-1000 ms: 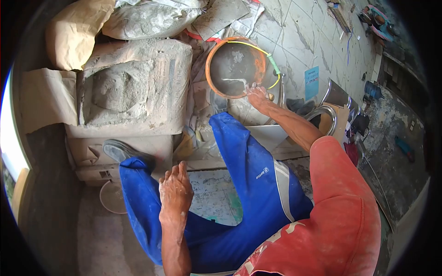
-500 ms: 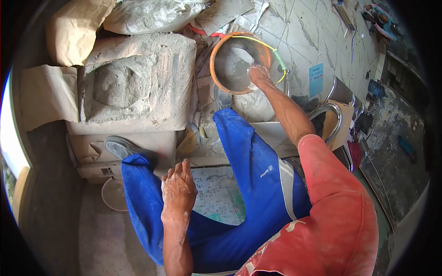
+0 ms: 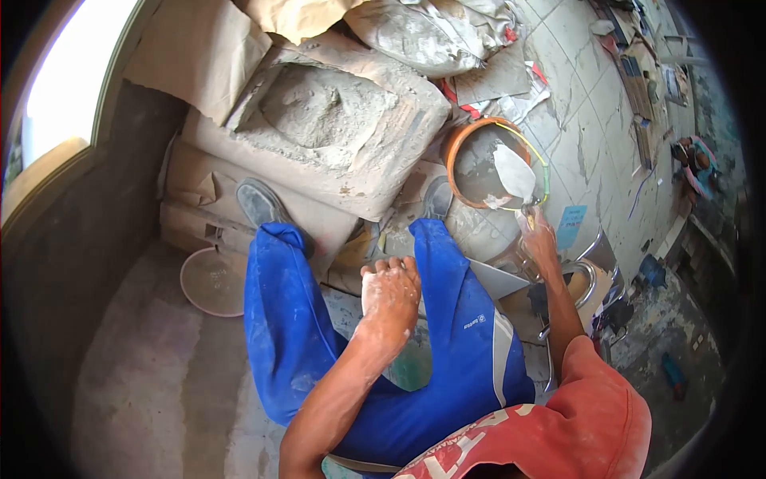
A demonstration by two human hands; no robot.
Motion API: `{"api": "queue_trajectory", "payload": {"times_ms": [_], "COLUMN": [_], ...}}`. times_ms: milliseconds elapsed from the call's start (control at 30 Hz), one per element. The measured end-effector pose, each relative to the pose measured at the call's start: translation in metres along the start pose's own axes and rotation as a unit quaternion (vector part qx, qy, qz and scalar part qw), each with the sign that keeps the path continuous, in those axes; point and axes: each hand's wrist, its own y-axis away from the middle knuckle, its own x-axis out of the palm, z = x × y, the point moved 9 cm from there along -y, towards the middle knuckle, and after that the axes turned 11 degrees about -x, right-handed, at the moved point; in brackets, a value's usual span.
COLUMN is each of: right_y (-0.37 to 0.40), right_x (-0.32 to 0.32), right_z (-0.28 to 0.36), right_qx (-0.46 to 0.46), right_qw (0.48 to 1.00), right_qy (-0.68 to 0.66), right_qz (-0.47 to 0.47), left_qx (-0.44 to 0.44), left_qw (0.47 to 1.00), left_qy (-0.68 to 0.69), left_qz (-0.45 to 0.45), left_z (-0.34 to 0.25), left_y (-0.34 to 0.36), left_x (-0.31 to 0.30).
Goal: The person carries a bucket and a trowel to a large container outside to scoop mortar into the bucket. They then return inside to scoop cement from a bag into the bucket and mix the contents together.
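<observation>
My right hand (image 3: 537, 232) is closed around the handle of a trowel (image 3: 515, 172). Its pale, coated blade reaches over the near right side of an orange bucket (image 3: 460, 144). Inside the bucket lies a grey liquid or slurry (image 3: 476, 164); a yellow handle with a green grip hangs at its side. My left hand (image 3: 391, 294), smeared with white, hovers between my knees with its fingers curled. What it holds, if anything, is hidden beneath it. Beyond my feet, a paper bag (image 3: 375, 180), cut open on top, exposes grey powder (image 3: 319, 112).
A pinkish basin (image 3: 190, 283) stands left of my leg. Dusty sacks (image 3: 423, 36) lie behind the cut bag. Metal chair frames (image 3: 594, 271) and a blue leaflet (image 3: 570, 227) are at the right. Another person (image 3: 698, 164) is far off at the right edge.
My right hand has drawn back from inside the bucket toward me, bringing the trowel blade over the rim. My left hand has shifted right, and the view has turned.
</observation>
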Motion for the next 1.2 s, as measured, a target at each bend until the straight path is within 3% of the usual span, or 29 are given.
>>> {"api": "queue_trajectory", "payload": {"times_ms": [67,133,267,300,367,500,567,800,867,933,1100,1200], "right_y": [0.004,-0.018,-0.097,-0.117,-0.154,-0.182,-0.183,-0.163,-0.160,-0.161,-0.156,-0.145], "right_x": [-0.013,-0.013,0.040,0.059,0.092,0.135,0.151,0.188,0.190,0.192,0.168,0.145], "right_z": [0.055,0.126,0.269,0.301,0.341,0.365,0.369,0.392,0.388,0.380,0.370,0.352], "right_qx": [-0.091,-0.162,-0.380,-0.378,-0.385,-0.348,-0.311,-0.342,-0.344,-0.316,-0.363,-0.329], "right_qw": [0.990,0.980,0.922,0.916,0.910,0.925,0.944,0.931,0.932,0.936,0.912,0.925], "right_qy": [-0.104,-0.111,0.068,0.129,0.153,0.139,0.112,0.065,0.057,0.010,-0.046,-0.072], "right_qz": [-0.010,0.023,-0.035,0.016,0.002,-0.057,-0.018,0.110,0.097,0.154,0.187,0.175], "left_qx": [0.009,0.008,-0.025,-0.030,-0.037,-0.045,-0.040,-0.079,-0.059,-0.070,-0.070,-0.052], "left_qw": [1.000,1.000,0.997,0.999,0.998,0.996,0.994,0.987,0.991,0.990,0.992,0.995], "left_qy": [0.002,0.003,0.069,0.037,0.042,0.077,0.101,0.141,0.121,0.121,0.102,0.089], "left_qz": [0.028,0.013,0.007,-0.007,-0.007,0.011,0.023,-0.024,0.026,0.011,-0.008,-0.017], "left_z": [-0.002,-0.001,0.013,0.016,0.024,0.044,0.056,0.085,0.083,0.084,0.073,0.061], "left_y": [0.004,0.008,0.003,0.004,0.006,0.012,0.020,0.024,0.024,0.021,0.020,0.018], "left_x": [-0.003,-0.011,-0.017,-0.021,-0.022,-0.036,-0.047,-0.060,-0.058,-0.059,-0.050,-0.042]}}
